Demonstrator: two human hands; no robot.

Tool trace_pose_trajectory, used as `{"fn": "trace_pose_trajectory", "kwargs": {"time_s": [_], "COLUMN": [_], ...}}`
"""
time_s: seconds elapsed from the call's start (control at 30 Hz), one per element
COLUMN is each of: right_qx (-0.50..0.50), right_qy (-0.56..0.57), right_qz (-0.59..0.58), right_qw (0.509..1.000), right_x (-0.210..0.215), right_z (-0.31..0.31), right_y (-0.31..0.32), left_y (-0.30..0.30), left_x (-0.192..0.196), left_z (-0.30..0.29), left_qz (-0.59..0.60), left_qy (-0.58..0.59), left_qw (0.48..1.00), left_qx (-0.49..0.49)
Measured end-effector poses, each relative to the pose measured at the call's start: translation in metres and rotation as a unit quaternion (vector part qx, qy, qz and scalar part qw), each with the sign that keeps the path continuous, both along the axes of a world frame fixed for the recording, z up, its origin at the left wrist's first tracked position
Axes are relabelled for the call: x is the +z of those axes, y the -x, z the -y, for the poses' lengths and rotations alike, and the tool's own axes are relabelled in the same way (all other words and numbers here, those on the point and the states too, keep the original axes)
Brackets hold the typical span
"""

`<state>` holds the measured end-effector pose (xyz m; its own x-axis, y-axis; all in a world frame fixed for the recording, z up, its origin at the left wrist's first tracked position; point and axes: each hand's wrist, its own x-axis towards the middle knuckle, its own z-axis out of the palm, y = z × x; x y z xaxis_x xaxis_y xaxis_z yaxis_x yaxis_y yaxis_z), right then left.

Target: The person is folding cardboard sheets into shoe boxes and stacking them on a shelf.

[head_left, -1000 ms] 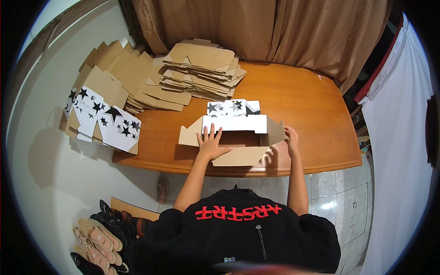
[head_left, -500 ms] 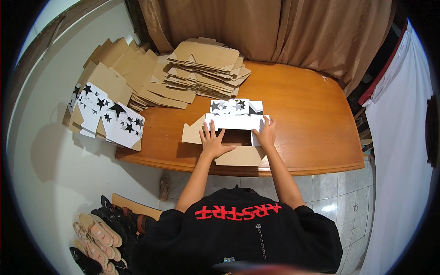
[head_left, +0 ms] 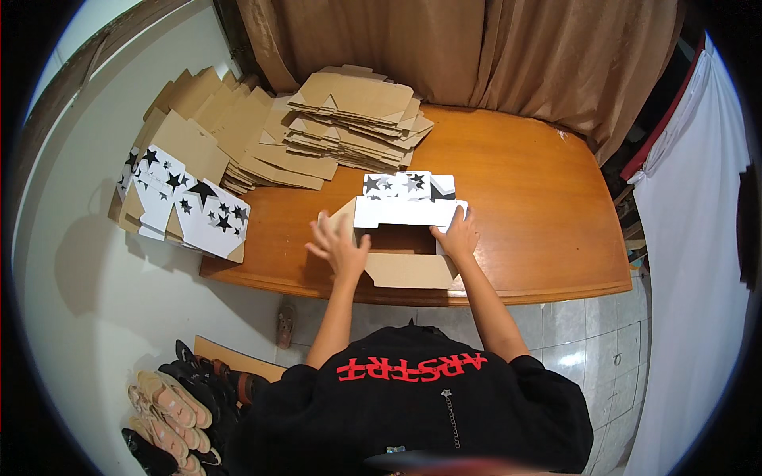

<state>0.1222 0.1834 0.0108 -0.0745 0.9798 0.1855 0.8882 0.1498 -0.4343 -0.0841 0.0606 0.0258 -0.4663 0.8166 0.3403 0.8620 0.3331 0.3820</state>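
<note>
A partly folded cardboard box [head_left: 409, 272] sits near the table's front edge, brown inside and white with black stars on the flap [head_left: 409, 187] at its far side. Its middle is an open hollow, and a plain brown flap leans out toward me. My left hand [head_left: 341, 247] is open, fingers spread, at the box's left side flap [head_left: 346, 216], which it partly covers; whether it touches the flap I cannot tell. At the right side, my right hand [head_left: 460, 236] grips the box wall between thumb and fingers, near the end of a white panel [head_left: 409, 212].
Flat brown cardboard blanks [head_left: 349, 111] are stacked at the table's back left. More blanks, some star-printed [head_left: 202, 198], lean at the left by the wall. A brown curtain [head_left: 444, 47] hangs behind the wooden table [head_left: 540, 214]. Shoes [head_left: 171, 412] lie on the floor at lower left.
My left hand has moved left from the box's near-left corner and opening to its left side flap, which now stands more upright. My right hand stays at the right wall, its thumb shifted slightly.
</note>
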Motion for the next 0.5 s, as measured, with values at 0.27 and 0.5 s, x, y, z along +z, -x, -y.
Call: {"fn": "trace_pose_trajectory", "kwargs": {"time_s": [0.27,0.5], "right_qx": [-0.003,-0.01], "right_qy": [0.008,-0.017], "right_qz": [0.031,0.027], "right_qw": [0.999,0.999], "right_x": [0.009,0.004], "right_z": [0.0,-0.002], "right_y": [0.007,0.009], "left_y": [0.03,0.001], "left_x": [-0.016,-0.009], "left_z": [0.006,-0.003], "left_qz": [0.38,0.136], "left_qy": [-0.316,-0.135], "left_qw": [0.869,0.953], "left_qx": [0.006,-0.235]}}
